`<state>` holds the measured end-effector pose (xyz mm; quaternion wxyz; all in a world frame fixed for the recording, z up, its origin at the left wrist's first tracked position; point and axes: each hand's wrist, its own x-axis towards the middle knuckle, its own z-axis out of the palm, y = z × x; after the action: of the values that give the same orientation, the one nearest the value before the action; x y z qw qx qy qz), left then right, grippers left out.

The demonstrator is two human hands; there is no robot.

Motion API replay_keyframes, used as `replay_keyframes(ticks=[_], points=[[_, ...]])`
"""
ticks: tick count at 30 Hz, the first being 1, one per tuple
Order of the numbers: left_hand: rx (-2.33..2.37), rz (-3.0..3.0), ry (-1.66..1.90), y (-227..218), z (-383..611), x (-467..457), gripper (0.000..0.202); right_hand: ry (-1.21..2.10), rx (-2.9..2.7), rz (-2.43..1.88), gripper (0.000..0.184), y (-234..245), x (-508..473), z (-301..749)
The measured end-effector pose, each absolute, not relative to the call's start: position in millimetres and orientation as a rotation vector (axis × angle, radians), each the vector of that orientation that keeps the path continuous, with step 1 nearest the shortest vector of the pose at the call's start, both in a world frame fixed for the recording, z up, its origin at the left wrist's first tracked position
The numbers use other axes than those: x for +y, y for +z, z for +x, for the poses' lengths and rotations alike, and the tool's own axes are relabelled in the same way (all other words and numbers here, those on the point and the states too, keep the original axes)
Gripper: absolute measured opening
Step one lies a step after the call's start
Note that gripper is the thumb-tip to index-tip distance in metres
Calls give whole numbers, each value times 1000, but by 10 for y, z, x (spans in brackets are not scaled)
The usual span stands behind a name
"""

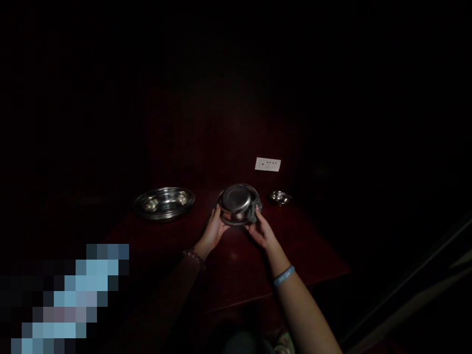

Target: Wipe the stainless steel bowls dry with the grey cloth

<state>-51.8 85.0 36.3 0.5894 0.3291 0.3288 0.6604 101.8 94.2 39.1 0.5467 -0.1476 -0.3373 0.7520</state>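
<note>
A shiny steel bowl point(236, 197) is held up over the dark red table, its underside turned towards me. My left hand point(214, 230) grips the bowl's left rim, thumb on the near side. On the other side, my right hand point(261, 229) presses a crumpled grey-green cloth point(252, 211) against the bowl's right side. The fingers behind the rim are partly hidden. A beaded bracelet is on my left wrist and a blue band point(284, 276) on my right.
Wide steel dishes point(164, 216), seemingly stacked, stand on the table point(236, 275) at the left. A small steel bowl point(280, 198) sits at the right. A white socket plate point(267, 164) is on the wall behind. Darkness hides the surroundings; a pixelated patch covers the lower left.
</note>
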Motion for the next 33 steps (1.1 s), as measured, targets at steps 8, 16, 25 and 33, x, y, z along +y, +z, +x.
replay_keyframes(ticks=[8,16,25,33], points=[[1302,1154,1611,283,-774,1017,39,1692,-838,-499,29,342,985,1054],[1160,1245,1629,271,-782,1072,30,1770,-758,-479,30,324,1046,1043],[726,779,1383,300,-499,881,40,1694,-554,-364,31,343,1085,1121],[649,730,1367,377,-428,775,59,1709,-890,-447,30,351,981,1021]])
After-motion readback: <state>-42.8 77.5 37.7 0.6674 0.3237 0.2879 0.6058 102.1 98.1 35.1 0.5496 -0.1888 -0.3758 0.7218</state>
